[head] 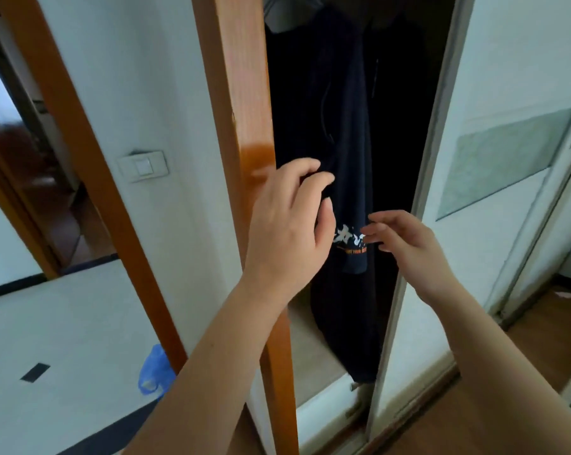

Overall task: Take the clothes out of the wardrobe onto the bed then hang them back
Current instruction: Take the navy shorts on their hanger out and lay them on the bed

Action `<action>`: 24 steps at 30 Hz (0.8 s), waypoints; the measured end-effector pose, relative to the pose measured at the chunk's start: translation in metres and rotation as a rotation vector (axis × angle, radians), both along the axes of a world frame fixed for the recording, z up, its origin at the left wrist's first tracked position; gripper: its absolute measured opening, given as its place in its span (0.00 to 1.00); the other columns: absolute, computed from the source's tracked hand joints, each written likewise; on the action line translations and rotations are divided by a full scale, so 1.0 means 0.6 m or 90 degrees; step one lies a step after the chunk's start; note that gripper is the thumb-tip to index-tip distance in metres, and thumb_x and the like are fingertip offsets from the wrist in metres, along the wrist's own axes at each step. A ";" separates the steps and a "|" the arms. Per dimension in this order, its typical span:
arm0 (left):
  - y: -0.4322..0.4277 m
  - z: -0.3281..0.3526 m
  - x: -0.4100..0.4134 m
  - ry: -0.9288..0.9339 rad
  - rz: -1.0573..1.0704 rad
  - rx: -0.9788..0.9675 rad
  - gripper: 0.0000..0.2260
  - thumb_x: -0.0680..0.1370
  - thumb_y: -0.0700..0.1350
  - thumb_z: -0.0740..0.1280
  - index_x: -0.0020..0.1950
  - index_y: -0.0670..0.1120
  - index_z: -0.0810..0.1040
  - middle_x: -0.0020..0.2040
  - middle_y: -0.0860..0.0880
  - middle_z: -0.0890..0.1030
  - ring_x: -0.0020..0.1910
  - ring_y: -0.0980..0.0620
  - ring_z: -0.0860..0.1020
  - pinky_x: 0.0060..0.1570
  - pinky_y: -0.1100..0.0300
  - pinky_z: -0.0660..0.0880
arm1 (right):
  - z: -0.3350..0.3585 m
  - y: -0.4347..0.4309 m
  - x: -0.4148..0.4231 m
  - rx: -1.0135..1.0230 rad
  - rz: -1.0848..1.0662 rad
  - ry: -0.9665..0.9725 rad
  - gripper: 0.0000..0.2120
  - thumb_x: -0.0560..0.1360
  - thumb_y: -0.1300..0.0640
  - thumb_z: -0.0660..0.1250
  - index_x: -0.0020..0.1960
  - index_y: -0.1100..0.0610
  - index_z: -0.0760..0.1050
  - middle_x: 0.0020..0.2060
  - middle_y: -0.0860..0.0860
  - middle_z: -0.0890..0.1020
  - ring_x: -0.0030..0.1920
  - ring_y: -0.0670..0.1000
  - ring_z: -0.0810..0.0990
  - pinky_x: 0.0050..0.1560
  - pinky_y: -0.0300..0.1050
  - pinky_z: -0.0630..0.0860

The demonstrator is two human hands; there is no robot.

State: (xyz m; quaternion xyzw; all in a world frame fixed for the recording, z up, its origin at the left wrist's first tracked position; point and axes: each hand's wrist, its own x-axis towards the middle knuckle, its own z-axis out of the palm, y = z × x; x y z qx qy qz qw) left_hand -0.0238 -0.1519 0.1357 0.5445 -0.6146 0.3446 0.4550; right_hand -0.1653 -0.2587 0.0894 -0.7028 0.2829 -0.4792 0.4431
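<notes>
A dark navy garment (346,133) with white and orange print near its hem hangs inside the open wardrobe (405,93), beside other dark clothes. My left hand (287,221) reaches into the gap and its curled fingers touch the garment's left edge at mid height; whether they grip the cloth I cannot tell. My right hand (405,241) hovers by the printed hem with fingers loosely spread, holding nothing. The hangers and rail are hidden above the frame. The bed is out of view.
An orange wooden post (244,93) forms the wardrobe's left side. A white sliding door (494,159) with a frosted panel stands at the right. A light switch (143,166) is on the left wall. A blue plastic bag (154,371) lies on the floor.
</notes>
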 end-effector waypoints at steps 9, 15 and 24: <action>-0.055 0.102 0.019 -0.008 0.011 -0.158 0.10 0.75 0.41 0.62 0.53 0.40 0.79 0.54 0.42 0.79 0.54 0.46 0.77 0.55 0.59 0.72 | 0.128 -0.046 0.049 -0.161 -0.028 -0.005 0.06 0.77 0.58 0.61 0.50 0.50 0.74 0.44 0.47 0.83 0.43 0.42 0.81 0.45 0.28 0.74; -0.072 0.142 0.016 -0.044 0.090 -0.216 0.11 0.75 0.41 0.62 0.56 0.42 0.78 0.59 0.41 0.77 0.62 0.43 0.73 0.62 0.54 0.66 | 0.212 -0.092 0.068 -0.250 -0.042 -0.012 0.07 0.76 0.57 0.62 0.53 0.52 0.75 0.44 0.46 0.83 0.46 0.42 0.81 0.50 0.36 0.75; -0.097 0.214 0.032 -0.078 0.324 -0.242 0.13 0.75 0.43 0.63 0.60 0.47 0.75 0.66 0.40 0.72 0.69 0.42 0.63 0.66 0.50 0.60 | 0.341 -0.235 0.154 -0.414 -0.091 -0.049 0.09 0.76 0.60 0.61 0.55 0.55 0.74 0.50 0.51 0.79 0.49 0.47 0.78 0.49 0.31 0.72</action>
